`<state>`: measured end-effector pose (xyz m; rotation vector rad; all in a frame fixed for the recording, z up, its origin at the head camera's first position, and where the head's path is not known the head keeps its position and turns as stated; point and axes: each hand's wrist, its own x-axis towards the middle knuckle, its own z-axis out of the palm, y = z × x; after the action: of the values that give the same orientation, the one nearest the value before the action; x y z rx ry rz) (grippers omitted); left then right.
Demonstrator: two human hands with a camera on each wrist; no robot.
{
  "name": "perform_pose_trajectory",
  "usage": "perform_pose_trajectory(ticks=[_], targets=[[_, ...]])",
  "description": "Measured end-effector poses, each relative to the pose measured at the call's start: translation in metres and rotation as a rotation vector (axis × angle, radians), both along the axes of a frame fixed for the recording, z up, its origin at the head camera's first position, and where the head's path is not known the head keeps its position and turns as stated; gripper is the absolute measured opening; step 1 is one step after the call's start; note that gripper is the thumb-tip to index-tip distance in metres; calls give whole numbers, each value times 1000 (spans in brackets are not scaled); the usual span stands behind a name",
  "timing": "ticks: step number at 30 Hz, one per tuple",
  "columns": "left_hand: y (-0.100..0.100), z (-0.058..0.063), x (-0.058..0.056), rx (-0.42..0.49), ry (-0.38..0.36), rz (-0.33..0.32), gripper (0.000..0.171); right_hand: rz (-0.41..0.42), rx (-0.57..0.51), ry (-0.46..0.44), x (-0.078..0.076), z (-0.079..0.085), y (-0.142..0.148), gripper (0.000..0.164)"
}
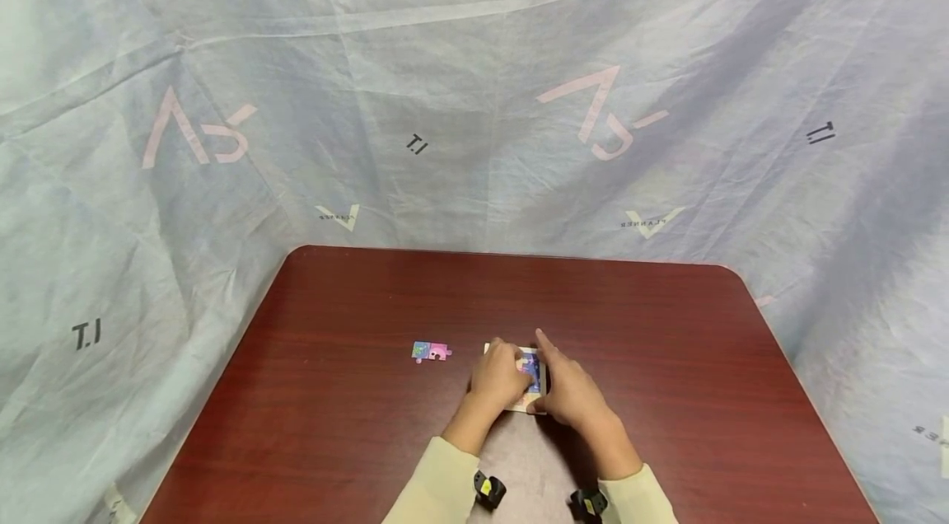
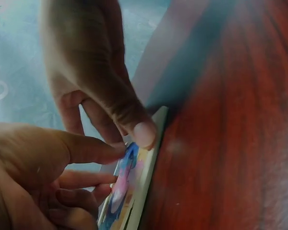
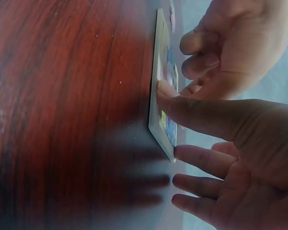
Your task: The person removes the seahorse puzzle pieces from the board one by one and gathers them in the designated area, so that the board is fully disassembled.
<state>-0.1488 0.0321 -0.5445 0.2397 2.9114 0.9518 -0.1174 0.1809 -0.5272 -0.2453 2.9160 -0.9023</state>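
A small jigsaw puzzle board (image 1: pixel 535 406) with a pale frame and a colourful picture lies between the two hands. My left hand (image 1: pixel 498 376) is over its left part, several fingers curled. Its thumb and index fingertips meet the picture (image 2: pixel 120 191); whether they pinch a loose piece I cannot tell. My right hand (image 1: pixel 574 392) holds the board at its right end, thumb on the near frame and fingertips at the outer edge. In the right wrist view, the right thumb (image 3: pixel 182 108) lies on the frame.
Two joined puzzle pieces, one blue (image 1: pixel 420 350) and one pink (image 1: pixel 439 352), lie on the reddish-brown table (image 1: pixel 334 425) left of the board. Pale printed cloth (image 1: pixel 474 95) hangs behind the table and along both sides.
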Motion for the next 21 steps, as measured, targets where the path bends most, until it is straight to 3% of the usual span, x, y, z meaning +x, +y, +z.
perform_pose_trajectory(ticks=[4,11,21], targets=[[-3,0,-3,87,-39,-4,27,2,-2,7,-1,0,1,126],[-3,-1,-5,191,-101,70,38,-2,3,1,-2,-1,0,125],[3,-5,-4,150,-75,118,37,-8,1,3,-1,-2,1,126]])
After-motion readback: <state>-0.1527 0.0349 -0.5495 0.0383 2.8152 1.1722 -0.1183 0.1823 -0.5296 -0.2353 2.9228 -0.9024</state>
